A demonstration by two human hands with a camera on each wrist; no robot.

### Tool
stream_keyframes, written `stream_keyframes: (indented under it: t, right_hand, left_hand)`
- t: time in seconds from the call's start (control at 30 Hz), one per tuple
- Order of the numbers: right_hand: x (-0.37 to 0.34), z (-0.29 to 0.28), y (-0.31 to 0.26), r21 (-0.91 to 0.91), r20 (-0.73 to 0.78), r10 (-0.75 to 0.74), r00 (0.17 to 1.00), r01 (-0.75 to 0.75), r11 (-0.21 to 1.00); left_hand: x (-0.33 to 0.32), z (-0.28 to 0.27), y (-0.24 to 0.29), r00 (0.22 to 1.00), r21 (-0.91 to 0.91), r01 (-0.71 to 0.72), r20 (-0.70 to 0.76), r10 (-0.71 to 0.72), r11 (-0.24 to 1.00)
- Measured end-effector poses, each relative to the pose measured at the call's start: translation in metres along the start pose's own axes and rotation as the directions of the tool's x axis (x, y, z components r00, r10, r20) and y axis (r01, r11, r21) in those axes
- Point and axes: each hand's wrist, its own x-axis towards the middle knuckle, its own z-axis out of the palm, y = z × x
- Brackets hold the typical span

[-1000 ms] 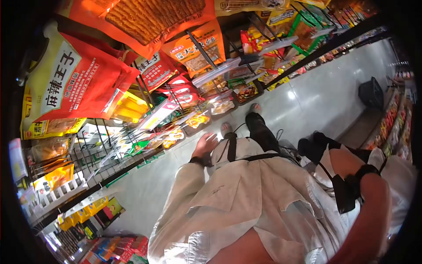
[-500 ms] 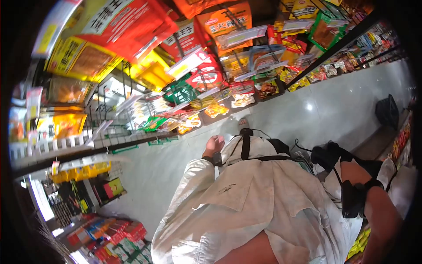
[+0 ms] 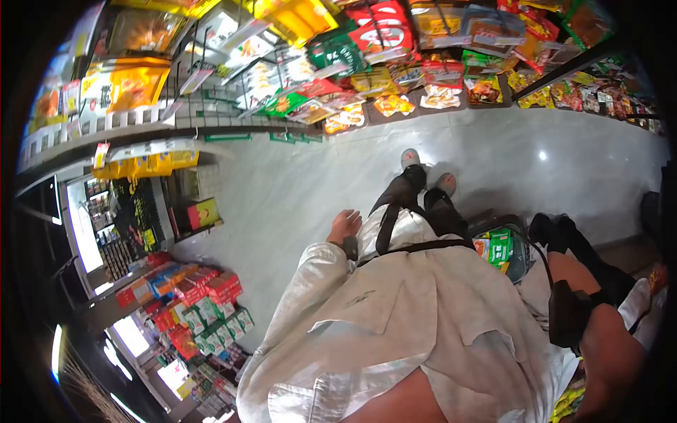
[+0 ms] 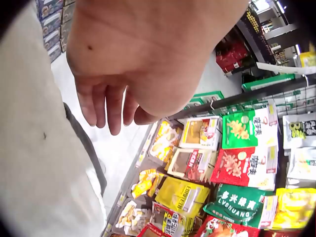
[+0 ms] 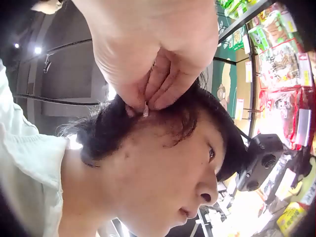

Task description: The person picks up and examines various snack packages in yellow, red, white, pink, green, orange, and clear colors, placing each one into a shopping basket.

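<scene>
My left hand [image 3: 345, 224] hangs beside the pale shirt [image 3: 381, 303], holding nothing. In the left wrist view this hand [image 4: 138, 64] shows its palm, fingers loosely extended, above and beside a shelf of snack packets [image 4: 237, 163], not touching them. My right hand [image 5: 153, 64] is raised to the side of the head, its fingers and thumb curled in the dark hair [image 5: 106, 131]. Between the fingertips a small whitish thing [image 5: 145, 110] shows, pinched; what it is cannot be told. The head view shows only the right arm [image 3: 612, 349], not its hand.
A basket [image 3: 522, 255] with green and orange packets [image 3: 501, 247] lies beside the body. Snack shelves [image 3: 352, 130] run along the top, above grey floor [image 3: 282, 190]. Stacked boxes [image 3: 211, 289] stand at the lower left. A black camera [image 5: 261, 160] sits before the forehead.
The head view has swung, so the shelves have moved up and right, and more floor and stacked boxes show. The packets in the basket have come into view. The left hand still hangs free.
</scene>
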Motion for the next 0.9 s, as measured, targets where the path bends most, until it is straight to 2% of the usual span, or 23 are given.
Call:
stream_keyframes:
  t: [0.03, 0.07, 0.1, 0.13, 0.17, 0.23, 0.27, 0.3, 0.33, 0.37, 0.4, 0.5, 0.67, 0.73, 0.8, 0.9]
  right_hand:
    - [-0.001, 0.006, -0.004, 0.002, 0.031, 0.007, 0.999, -0.007, 1.000]
    - [-0.003, 0.020, -0.004, -0.025, 0.012, -0.006, 1.000, 0.006, 1.000]
    - [-0.003, 0.034, -0.007, -0.023, -0.004, -0.001, 1.000, 0.001, 1.000]
    - [-0.003, 0.048, -0.010, -0.022, -0.019, 0.003, 1.000, -0.004, 1.000]
    - [-0.003, 0.062, -0.014, 0.007, -0.032, 0.022, 0.999, -0.022, 1.000]
    - [-0.002, 0.096, -0.025, 0.085, -0.052, 0.152, 0.987, -0.148, 0.985]
    - [0.002, 0.115, -0.031, 0.135, -0.055, 0.267, 0.962, -0.257, 0.957]
    - [0.002, 0.135, -0.036, 0.151, -0.037, 0.324, 0.945, -0.315, 0.937]
    - [0.003, 0.156, -0.038, 0.165, -0.020, 0.380, 0.925, -0.372, 0.914]
    - [0.002, 0.174, -0.040, 0.150, 0.018, 0.380, 0.925, -0.378, 0.914]
    - [0.001, 0.191, -0.041, 0.134, 0.058, 0.382, 0.922, -0.386, 0.913]
    - [0.000, 0.245, -0.036, 0.110, 0.177, 0.405, 0.897, -0.427, 0.898]
    - [-0.016, 0.314, -0.031, 0.083, 0.332, 0.443, 0.833, -0.493, 0.866]
    - [-0.021, 0.335, -0.031, 0.064, 0.366, 0.449, 0.815, -0.504, 0.862]
    - [-0.028, 0.354, -0.037, 0.042, 0.380, 0.455, 0.805, -0.506, 0.862]
    - [-0.037, 0.374, -0.051, 0.002, 0.401, 0.477, 0.782, -0.521, 0.853]
  left_hand:
    - [0.008, -0.017, -0.014, 0.993, 0.200, -0.114, 0.060, 0.104, 0.973]
    - [0.017, -0.034, -0.027, 0.971, 0.381, -0.237, 0.119, 0.206, 0.894]
    - [0.025, -0.048, -0.034, 0.938, 0.584, -0.346, 0.199, 0.284, 0.734]
    - [0.033, -0.062, -0.042, 0.895, 0.740, -0.435, 0.296, 0.333, 0.513]
    - [0.048, -0.077, -0.049, 0.882, 0.647, -0.468, 0.300, 0.363, 0.602]
    - [0.088, -0.106, -0.063, 0.857, 0.433, -0.513, 0.312, 0.411, 0.741]
    - [0.108, -0.118, -0.073, 0.847, 0.316, -0.518, 0.320, 0.425, 0.795]
    - [0.106, -0.111, -0.063, 0.914, 0.188, -0.363, 0.263, 0.309, 0.913]
    - [0.089, -0.100, -0.042, 0.983, 0.013, -0.094, 0.161, 0.090, 0.996]
    - [0.066, -0.088, -0.019, 0.994, -0.144, 0.088, 0.085, -0.076, 0.986]
    - [0.055, -0.086, -0.004, 0.985, -0.203, 0.169, 0.058, -0.161, 0.964]
    - [0.044, -0.112, 0.016, 0.968, -0.186, 0.250, 0.054, -0.244, 0.950]
    - [0.071, -0.186, -0.006, 0.938, -0.103, 0.342, 0.090, -0.334, 0.934]
    - [0.082, -0.212, -0.013, 0.921, -0.077, 0.388, 0.053, -0.385, 0.918]
    - [0.093, -0.229, -0.016, 0.915, 0.052, 0.399, 0.047, -0.401, 0.915]
    - [0.108, -0.228, -0.010, 0.908, 0.137, 0.399, 0.077, -0.411, 0.907]
